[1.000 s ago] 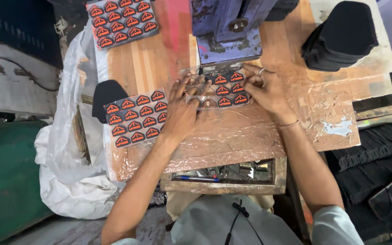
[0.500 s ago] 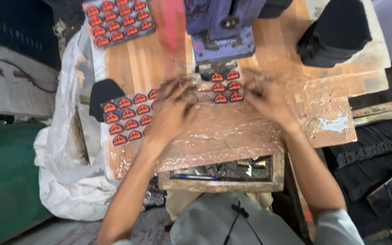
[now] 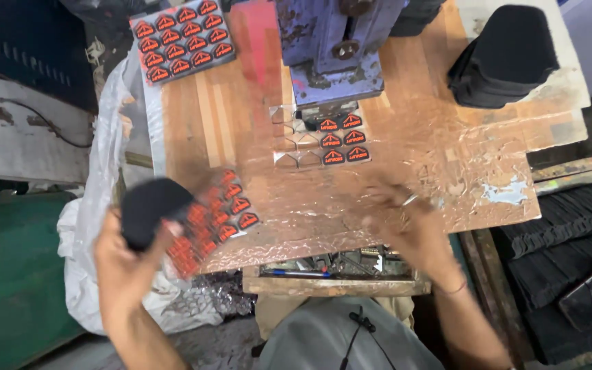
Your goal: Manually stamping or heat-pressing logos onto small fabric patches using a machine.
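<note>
Gripped in the left hand (image 3: 128, 264) is a black foam piece (image 3: 149, 211) together with a sheet of red badges (image 3: 214, 218), lifted off the near-left edge of the bench (image 3: 203, 123); the fingers close around both, though motion blur hides the exact hold. Half a second ago this hand lay flat on the copper foil (image 3: 378, 178) beside the press, with the sheet still on the bench. The right hand (image 3: 409, 219) has drawn back from the press toward the near edge and now hovers blurred over the foil; whether its grip is spread or closed cannot be told. Under the blue press head (image 3: 334, 62) lies a small sheet of badges (image 3: 323, 140), half red, half blank. A second full sheet (image 3: 183, 38) sits far left, and a black foam stack (image 3: 505, 58) far right.
</note>
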